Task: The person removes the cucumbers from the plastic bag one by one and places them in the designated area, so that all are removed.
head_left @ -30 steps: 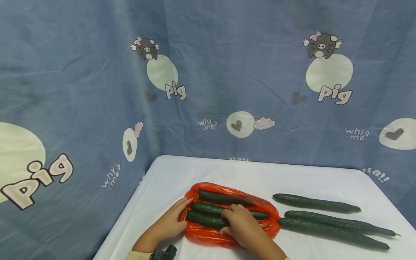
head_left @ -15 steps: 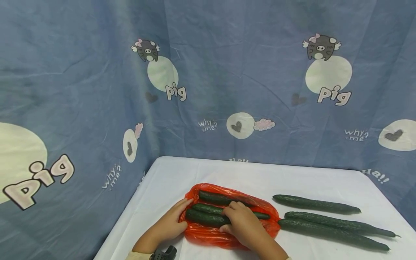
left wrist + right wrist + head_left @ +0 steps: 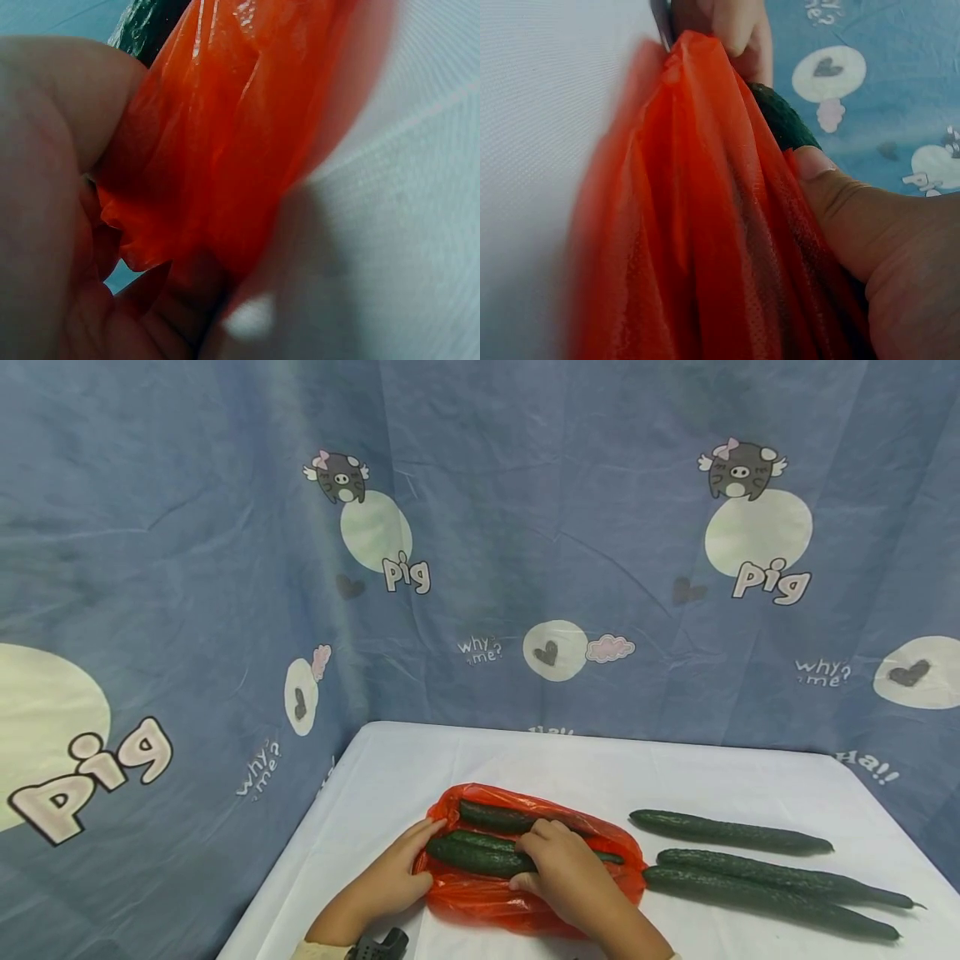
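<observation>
A red plastic bag (image 3: 480,906) lies on its side on the white table, with its open side showing three dark green cucumbers. My right hand (image 3: 566,872) reaches into the bag and grips the nearest cucumber (image 3: 476,857), thumb on the near side. Close against that one lies the middle cucumber (image 3: 483,839), partly covered by it and by the hand. A third cucumber (image 3: 495,816) rests along the bag's far side. At the bag's left end my left hand (image 3: 397,872) holds the edge; in the left wrist view its fingers curl round the red plastic (image 3: 225,135).
Three more cucumbers lie to the right of the bag: one farther back (image 3: 731,832), and two side by side, a thin-tipped one (image 3: 795,877) and a nearer one (image 3: 772,903). Blue printed cloth (image 3: 480,543) hangs behind and left of the table (image 3: 420,752).
The nearest cucumber has shifted slightly away from me, against and partly over the middle one, with my right hand moving along. My left hand stays at the bag's edge.
</observation>
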`<state>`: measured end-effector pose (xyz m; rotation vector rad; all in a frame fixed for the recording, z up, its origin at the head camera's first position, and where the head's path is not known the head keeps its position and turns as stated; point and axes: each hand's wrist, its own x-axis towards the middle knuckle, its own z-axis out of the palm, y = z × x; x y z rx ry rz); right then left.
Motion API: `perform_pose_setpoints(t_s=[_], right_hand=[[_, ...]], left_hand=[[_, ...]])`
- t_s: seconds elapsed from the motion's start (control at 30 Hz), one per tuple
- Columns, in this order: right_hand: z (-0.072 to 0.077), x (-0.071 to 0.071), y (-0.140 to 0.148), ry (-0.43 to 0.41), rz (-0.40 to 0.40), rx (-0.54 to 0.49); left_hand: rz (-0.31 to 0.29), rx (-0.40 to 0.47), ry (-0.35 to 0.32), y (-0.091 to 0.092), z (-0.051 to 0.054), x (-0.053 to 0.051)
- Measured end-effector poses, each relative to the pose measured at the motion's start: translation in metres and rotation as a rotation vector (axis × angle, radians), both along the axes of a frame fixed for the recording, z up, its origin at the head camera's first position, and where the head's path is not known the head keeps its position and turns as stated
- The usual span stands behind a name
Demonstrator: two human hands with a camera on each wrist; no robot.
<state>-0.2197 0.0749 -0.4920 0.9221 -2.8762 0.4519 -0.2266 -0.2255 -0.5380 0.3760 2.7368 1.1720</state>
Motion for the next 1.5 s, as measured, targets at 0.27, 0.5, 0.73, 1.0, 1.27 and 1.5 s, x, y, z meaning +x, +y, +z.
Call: perform_pose_setpoints(t_s=[0.27, 0.5, 0.73, 1.0, 1.27, 1.5], right_hand=[[0.004, 0.002, 0.0, 0.043, 0.008, -0.001], [0.009, 0.005, -0.002, 0.058, -0.004, -0.037], [0.016, 0.008, -0.014, 0.04, 0.011, -0.088], [0.022, 0.012, -0.024, 0.053, 0.034, -0.081], [0.027, 0.018, -0.029, 0.146, 0.056, -0.079], [0.035, 0.024, -0.024, 0.225, 0.076, -0.07]], left_hand=[[0.012, 0.016, -0.017, 0.001, 0.002, 0.0], [0.001, 0.028, 0.011, -0.002, 0.0, -0.002], [-0.007, 0.072, 0.06, -0.004, -0.002, -0.003], [-0.002, 0.042, 0.073, 0.002, 0.006, 0.001], [-0.006, -0.023, 0.05, 0.001, 0.005, 0.003], [-0.02, 0.021, 0.011, 0.001, 0.003, 0.001]])
